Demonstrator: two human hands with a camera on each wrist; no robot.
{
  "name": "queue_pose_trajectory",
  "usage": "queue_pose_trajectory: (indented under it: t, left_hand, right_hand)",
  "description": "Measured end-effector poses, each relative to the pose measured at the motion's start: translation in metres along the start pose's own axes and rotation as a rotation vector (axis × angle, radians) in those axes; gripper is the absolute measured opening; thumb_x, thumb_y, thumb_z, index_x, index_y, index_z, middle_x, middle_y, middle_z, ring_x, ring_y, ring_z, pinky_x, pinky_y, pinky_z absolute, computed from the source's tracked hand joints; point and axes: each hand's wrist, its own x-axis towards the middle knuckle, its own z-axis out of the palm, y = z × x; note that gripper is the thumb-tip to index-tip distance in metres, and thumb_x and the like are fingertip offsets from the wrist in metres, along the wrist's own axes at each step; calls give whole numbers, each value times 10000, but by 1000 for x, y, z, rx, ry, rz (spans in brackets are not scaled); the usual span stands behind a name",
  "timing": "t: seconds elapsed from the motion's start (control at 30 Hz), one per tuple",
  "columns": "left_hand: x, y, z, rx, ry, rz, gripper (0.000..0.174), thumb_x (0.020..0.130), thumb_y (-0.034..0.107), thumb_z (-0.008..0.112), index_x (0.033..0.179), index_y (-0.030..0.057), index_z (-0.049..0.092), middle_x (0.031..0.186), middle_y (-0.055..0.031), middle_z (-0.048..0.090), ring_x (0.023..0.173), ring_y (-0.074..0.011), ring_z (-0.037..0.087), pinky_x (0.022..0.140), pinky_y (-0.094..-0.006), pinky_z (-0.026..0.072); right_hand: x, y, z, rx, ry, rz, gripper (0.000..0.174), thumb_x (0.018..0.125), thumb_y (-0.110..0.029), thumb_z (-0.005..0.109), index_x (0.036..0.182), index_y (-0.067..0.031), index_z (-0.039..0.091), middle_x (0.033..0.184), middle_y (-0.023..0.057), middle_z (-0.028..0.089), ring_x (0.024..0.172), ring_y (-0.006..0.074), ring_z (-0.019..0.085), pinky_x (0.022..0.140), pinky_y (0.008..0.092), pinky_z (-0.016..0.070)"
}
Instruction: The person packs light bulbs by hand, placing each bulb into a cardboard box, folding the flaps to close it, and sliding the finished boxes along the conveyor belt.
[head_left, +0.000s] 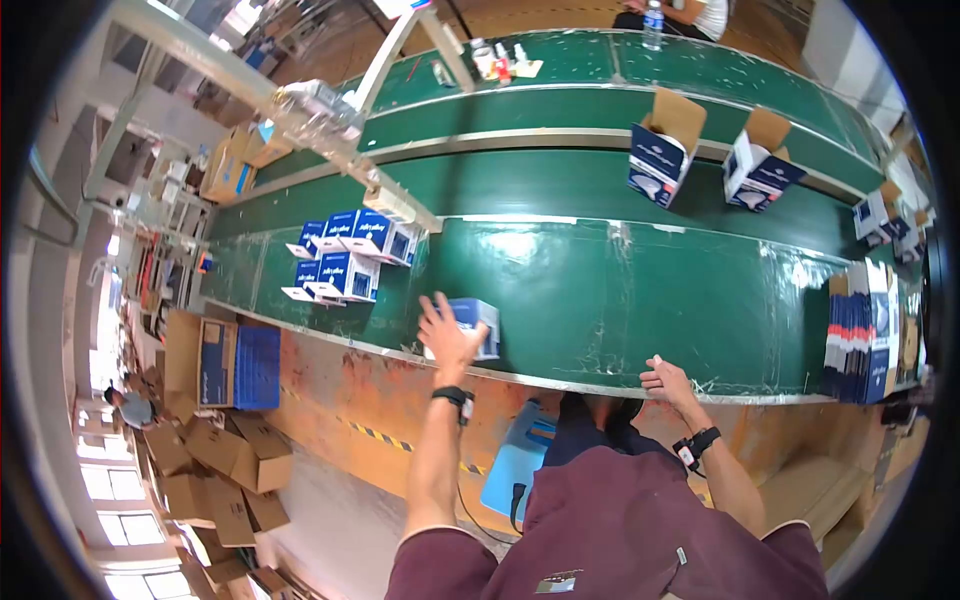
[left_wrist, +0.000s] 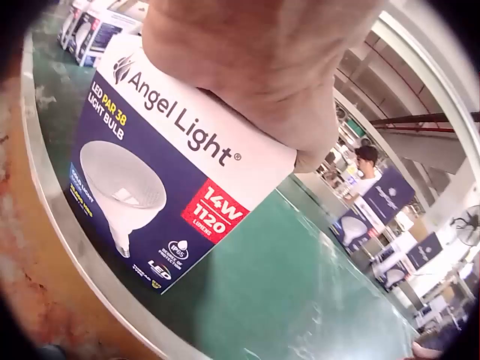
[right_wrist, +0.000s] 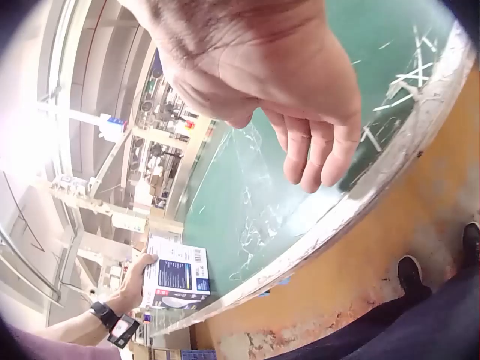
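Note:
My left hand [head_left: 452, 338] holds a blue and white light bulb box [head_left: 487, 316] from above, near the front edge of the green table. Its fingers spread over the far side and the thumb lies on the right side. In the left wrist view the box [left_wrist: 112, 202] stands upright, its front printed with a bulb picture, and the hand [left_wrist: 255, 67] covers part of the top. My right hand [head_left: 668, 382] hovers at the table's front edge with nothing in it. Its fingers [right_wrist: 321, 154] hang loosely bent in the right wrist view.
Several similar boxes [head_left: 350, 232] stand grouped on the left of the table. Two boxes with raised flaps [head_left: 660, 165] stand at the back right. A stack of flat cartons [head_left: 848, 335] sits at the right end. A post [head_left: 405, 210] rises behind the grouped boxes.

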Motion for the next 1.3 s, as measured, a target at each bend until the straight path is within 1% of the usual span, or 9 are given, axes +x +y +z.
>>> queue_pose_trajectory:
  t: [0.3,0.43,0.57,0.7,0.83,0.97,1.1,1.13,1.3]
  left_hand:
    - [173,-220,43,168,4,38,1230,655,488,856,1605,-49,288,1655,-344,277,1548,-488,245,1256,-590,209]
    - [216,-266,47,-26,98,458,1075,752,172,853,1602,-104,257,1663,-325,282,1582,-467,203,1308,-540,129]
    - [229,-254,12,109,-216,337,1052,881,159,735,1641,-98,55,1707,-346,112,1594,-491,133,1305,-520,139]
    - [226,-240,-6,107,-177,348,1021,913,203,734,1633,-109,82,1699,-355,130,1592,-495,125,1306,-531,125]
    - [180,-188,-24,130,349,350,853,1033,340,635,1621,-105,206,1700,-328,183,1571,-503,195,1294,-545,173]
    - [107,-46,-65,-403,15,339,805,1032,252,637,1649,-45,214,1717,-281,206,1581,-458,217,1291,-511,191]
    - [101,100,-76,-645,-136,853,1015,815,63,825,1640,-20,241,1693,-326,212,1555,-504,252,1265,-532,247]
    - [101,128,-66,-594,-184,958,988,766,104,866,1614,44,362,1702,-280,232,1545,-502,270,1249,-555,281]
    - [77,254,-93,-271,-360,1700,658,707,187,902,1324,116,687,1591,-141,475,1511,-457,357,1200,-589,352]
  right_hand:
    - [8,-64,48,-148,-55,-195,514,1107,-365,565,1439,28,581,1184,156,739,1022,182,708,905,306,569]
    - [25,-165,41,-453,266,-653,507,1043,-313,673,1444,-16,582,1280,158,671,1104,273,681,983,372,537]
    - [61,-298,23,-789,792,-1176,618,945,-190,747,1495,-35,511,1330,211,605,1109,391,664,968,446,543]
    - [113,-373,6,-975,743,-895,530,930,-199,740,1423,-83,585,1262,222,677,1083,431,677,898,462,566]
    - [130,-357,-12,-983,445,-966,288,854,-46,654,1115,-57,773,1010,200,756,912,411,720,814,461,574]
    - [40,-319,-35,-747,245,-995,399,758,82,560,1029,-71,810,996,171,777,911,329,756,843,399,592]
    - [9,-280,-78,-873,-24,-943,348,759,-7,668,1053,-107,825,1272,174,713,1180,376,667,1017,421,540]
    - [11,-276,-85,-995,-91,-1213,244,817,-132,689,1030,-116,808,1308,183,694,1165,407,665,1007,459,542]
    - [21,-278,-67,-1547,200,-1556,77,843,-199,657,891,-186,716,1177,81,704,1098,297,683,898,430,550]
